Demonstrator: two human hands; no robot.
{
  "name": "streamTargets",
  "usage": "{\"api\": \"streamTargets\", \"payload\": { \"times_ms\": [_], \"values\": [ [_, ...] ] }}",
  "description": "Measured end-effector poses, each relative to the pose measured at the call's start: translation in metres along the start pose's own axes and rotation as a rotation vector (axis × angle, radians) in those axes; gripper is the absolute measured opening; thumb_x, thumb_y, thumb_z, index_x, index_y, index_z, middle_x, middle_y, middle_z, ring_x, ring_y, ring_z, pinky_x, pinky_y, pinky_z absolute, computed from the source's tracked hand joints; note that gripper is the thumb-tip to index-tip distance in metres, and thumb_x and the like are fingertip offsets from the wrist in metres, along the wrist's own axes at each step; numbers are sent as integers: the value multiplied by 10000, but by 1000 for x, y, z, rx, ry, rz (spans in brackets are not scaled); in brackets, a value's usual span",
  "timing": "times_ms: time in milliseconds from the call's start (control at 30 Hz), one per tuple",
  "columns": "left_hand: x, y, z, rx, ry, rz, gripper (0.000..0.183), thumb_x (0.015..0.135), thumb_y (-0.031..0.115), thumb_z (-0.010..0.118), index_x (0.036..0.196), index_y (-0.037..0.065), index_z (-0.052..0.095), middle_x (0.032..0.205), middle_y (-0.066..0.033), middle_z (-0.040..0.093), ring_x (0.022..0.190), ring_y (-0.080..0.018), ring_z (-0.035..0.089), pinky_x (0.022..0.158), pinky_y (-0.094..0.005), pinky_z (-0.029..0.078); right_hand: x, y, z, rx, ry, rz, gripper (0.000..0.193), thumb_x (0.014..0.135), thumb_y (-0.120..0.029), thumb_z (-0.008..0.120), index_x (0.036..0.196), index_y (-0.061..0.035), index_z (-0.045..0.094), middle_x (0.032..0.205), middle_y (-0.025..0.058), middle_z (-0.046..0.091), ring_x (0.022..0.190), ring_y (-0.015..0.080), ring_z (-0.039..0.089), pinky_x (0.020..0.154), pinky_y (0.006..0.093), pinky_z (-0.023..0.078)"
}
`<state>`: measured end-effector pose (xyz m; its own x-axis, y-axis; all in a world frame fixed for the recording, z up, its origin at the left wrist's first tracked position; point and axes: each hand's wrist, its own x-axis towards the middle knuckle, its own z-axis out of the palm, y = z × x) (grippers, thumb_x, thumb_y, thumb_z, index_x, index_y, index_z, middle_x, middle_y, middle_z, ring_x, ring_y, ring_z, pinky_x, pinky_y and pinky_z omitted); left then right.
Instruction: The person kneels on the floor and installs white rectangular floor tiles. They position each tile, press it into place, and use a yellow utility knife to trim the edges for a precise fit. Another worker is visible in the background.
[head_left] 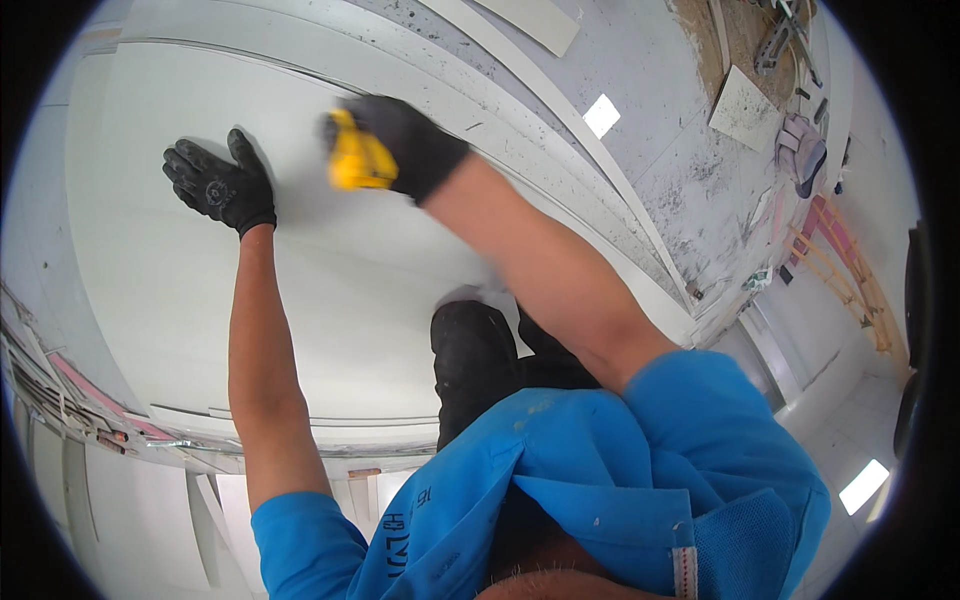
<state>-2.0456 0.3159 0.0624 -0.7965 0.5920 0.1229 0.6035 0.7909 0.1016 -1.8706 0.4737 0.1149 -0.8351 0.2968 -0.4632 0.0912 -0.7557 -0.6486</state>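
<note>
A large pale sheet of board (330, 330) lies flat beneath both hands. My left hand (220, 185), in a black work glove, rests flat on it with the thumb spread from the fingers, holding nothing. Further right, my right hand (408, 150), gloved the same way, is closed around what looks like a yellow tape measure (360, 157). Motion blurs that hand, and its fingertips are partly hidden. Whether the tape measure touches the board, I cannot tell. My dark-trousered knee (470, 330) is at the near right part of the sheet.
Long pale strips (560, 105) lie along the far side on a scuffed grey floor. An offcut (745, 108), a pair of shoes (800, 150) and scattered tools are at the far right. A wooden ladder-like frame (850, 265) stands at the right, and stacked strips (60, 400) edge the left.
</note>
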Motion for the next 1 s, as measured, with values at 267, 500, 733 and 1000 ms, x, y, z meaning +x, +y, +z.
{"api": "streamTargets", "payload": {
  "times_ms": [267,500,733,1000],
  "values": [
    [-3,4,0,41,-7,-26,802,961,548,525,1501,-10,325,1555,-237,312,1455,-401,269,1179,-527,210,21,-45,44,-52,285,173,429,974,-437,611,1122,-47,512,847,85,617,720,179,643,664,328,556],
    [0,15,-10,-101,-1,-75,777,978,529,510,1515,5,302,1558,-237,312,1464,-396,251,1186,-523,199,-15,-20,-44,-1443,219,-166,279,983,-274,543,1162,-67,489,909,207,636,741,363,647,672,459,521],
    [-4,12,-8,-47,-64,-88,785,970,541,518,1511,11,313,1568,-224,304,1469,-386,245,1192,-518,183,82,-72,-34,-1385,-113,107,434,839,-287,687,1191,-44,611,1059,171,678,951,317,660,836,419,524],
    [5,22,-18,-73,-106,-111,787,959,544,537,1492,-1,343,1557,-225,322,1457,-386,267,1182,-527,196,190,-119,-120,-1762,-348,-979,218,896,-260,634,948,-52,668,841,129,699,740,289,678,678,419,553]
  ]
}}
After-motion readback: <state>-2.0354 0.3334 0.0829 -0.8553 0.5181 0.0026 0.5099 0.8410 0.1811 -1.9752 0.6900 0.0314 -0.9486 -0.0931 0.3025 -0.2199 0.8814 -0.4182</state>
